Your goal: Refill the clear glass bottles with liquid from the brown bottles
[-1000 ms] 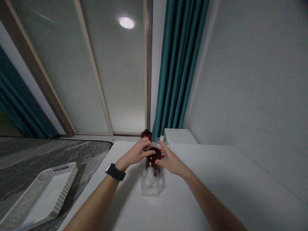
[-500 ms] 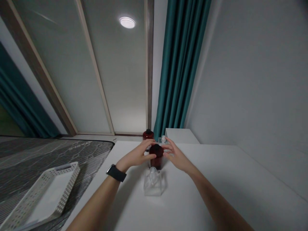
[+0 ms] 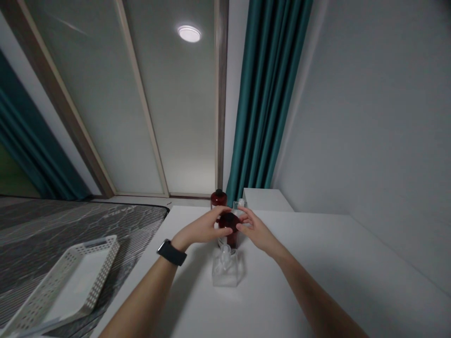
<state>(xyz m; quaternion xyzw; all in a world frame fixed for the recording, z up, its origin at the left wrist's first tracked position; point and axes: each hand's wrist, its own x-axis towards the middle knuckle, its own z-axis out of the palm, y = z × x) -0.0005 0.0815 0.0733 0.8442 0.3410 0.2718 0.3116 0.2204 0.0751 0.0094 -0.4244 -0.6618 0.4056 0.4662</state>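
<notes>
A dark red-brown bottle [image 3: 232, 238] with a black cap stands on the white table, between my two hands. My left hand [image 3: 204, 226] curves round its left side, thumb across the front and fingers reaching behind the top. On the other side my right hand [image 3: 259, 231] has its thumb and fingertips against the bottle's upper right edge. Just in front stands a clear square bottle [image 3: 225, 270] with a clear pump top. Behind my hands are a second red-brown bottle [image 3: 219, 198] with a black cap and another clear bottle [image 3: 241, 203] with a whitish top, partly hidden.
A white perforated basket [image 3: 102, 277] lies on the grey patterned bed or mat [image 3: 134, 225] at the left, lower than the white table [image 3: 282, 291]. A white box-like piece [image 3: 266, 199] adjoins the table's far edge. Teal curtains [image 3: 268, 103] and frosted door panels stand beyond.
My hands have closed in on the red-brown bottle, the right thumb now against it. The bottle's top looks slightly shifted. The view has moved a little.
</notes>
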